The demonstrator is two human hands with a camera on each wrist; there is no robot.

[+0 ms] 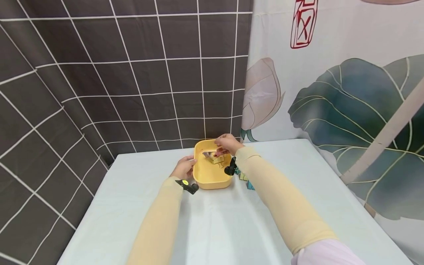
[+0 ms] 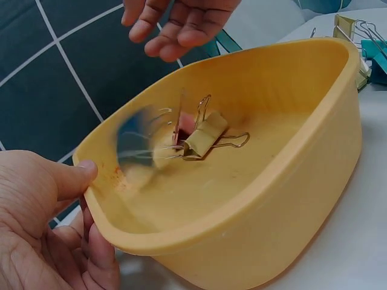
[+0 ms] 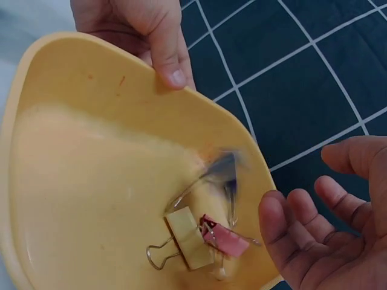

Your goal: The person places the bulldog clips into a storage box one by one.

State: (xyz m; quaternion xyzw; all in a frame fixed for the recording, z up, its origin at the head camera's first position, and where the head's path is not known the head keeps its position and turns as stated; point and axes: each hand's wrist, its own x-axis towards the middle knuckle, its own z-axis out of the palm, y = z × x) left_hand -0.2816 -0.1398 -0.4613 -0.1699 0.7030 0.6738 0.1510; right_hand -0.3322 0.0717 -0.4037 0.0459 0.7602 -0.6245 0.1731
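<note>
A yellow plastic tub [image 1: 208, 179] stands at the far side of the table. My left hand [image 1: 183, 168] pinches its left rim, thumb on top and fingers against the outer wall. Inside lie a yellow binder clip [image 2: 207, 136] and a pink binder clip [image 3: 225, 239], close together. A dark blue binder clip [image 3: 224, 167] appears blurred beside them in both wrist views. Over the tub's far right part is my right hand [image 1: 228, 143], its fingers loosely bent and holding nothing.
Right of the tub, partly hidden by my right forearm, lie several more binder clips, among them a yellow clip [image 1: 243, 177] and a blue clip [image 1: 250, 185]. The white-covered table [image 1: 159, 206] meets a dark gridded cloth [image 1: 139, 81] behind.
</note>
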